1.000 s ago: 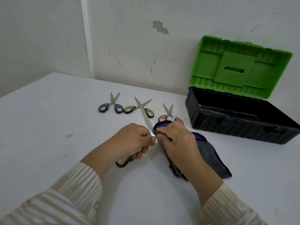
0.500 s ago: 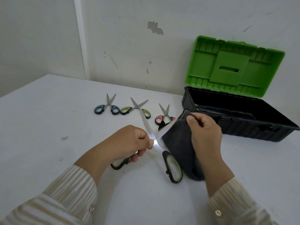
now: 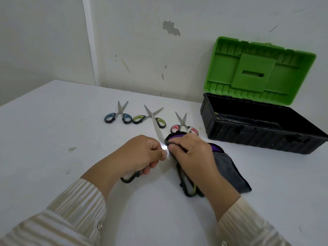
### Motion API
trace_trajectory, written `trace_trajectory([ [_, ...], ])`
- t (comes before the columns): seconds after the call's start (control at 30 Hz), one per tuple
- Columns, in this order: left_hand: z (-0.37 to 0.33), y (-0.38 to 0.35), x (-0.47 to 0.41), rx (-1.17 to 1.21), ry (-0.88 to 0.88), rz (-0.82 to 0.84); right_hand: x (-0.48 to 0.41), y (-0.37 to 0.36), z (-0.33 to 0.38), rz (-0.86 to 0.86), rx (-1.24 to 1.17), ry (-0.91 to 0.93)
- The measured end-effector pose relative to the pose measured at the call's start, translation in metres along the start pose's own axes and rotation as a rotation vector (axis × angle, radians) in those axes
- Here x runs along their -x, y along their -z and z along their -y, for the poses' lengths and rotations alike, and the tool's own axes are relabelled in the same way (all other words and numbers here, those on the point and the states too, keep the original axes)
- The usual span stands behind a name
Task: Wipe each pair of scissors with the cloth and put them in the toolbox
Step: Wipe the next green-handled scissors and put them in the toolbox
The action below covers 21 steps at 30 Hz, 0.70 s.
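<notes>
Two hands share the open scissors (image 3: pixel 159 137): left hand (image 3: pixel 140 155) fingers (image 3: pixel 164 153) pinch closed just beside the pivot, right hand (image 3: pixel 191 153) fingers (image 3: pixel 173 148) clamp the dark cloth (image 3: pixel 229 167) around the other blade. To wipe well, I'd draw the cloth outward toward the tip, away from the edge, with the left grip firm. Half a second ago the right hand was out near the blade tip; now it sits back at the pivot. Three more scissors (image 3: pixel 149 117) wait on the surface (image 3: pixel 53 130), the open toolbox (image 3: pixel 257 137) right.
</notes>
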<state>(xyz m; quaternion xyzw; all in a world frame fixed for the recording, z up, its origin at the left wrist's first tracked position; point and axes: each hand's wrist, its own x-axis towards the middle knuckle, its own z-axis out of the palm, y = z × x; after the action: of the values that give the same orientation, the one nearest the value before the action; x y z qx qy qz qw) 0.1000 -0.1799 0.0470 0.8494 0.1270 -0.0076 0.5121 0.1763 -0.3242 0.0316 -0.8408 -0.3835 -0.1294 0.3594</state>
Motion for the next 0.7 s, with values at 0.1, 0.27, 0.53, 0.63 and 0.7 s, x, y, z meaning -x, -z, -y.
trace_trajectory([
  [0.1,-0.001,0.003,0.001,-0.025,-0.014,0.035,-0.012,0.018,-0.012,-0.240,-0.126,-0.227],
  [0.27,0.001,0.013,0.000,0.114,-0.002,0.002,-0.007,0.040,-0.009,0.052,-0.294,-0.327],
  [0.53,0.003,0.025,0.000,0.419,0.064,0.047,-0.003,0.037,-0.001,0.424,-0.393,-0.404],
  [0.63,0.009,0.036,-0.006,0.857,0.133,-0.044,-0.004,0.034,-0.006,0.296,-0.544,-0.525],
  [0.7,0.013,0.037,-0.012,1.127,0.128,-0.087,-0.005,0.028,-0.005,0.234,-0.601,-0.550],
])
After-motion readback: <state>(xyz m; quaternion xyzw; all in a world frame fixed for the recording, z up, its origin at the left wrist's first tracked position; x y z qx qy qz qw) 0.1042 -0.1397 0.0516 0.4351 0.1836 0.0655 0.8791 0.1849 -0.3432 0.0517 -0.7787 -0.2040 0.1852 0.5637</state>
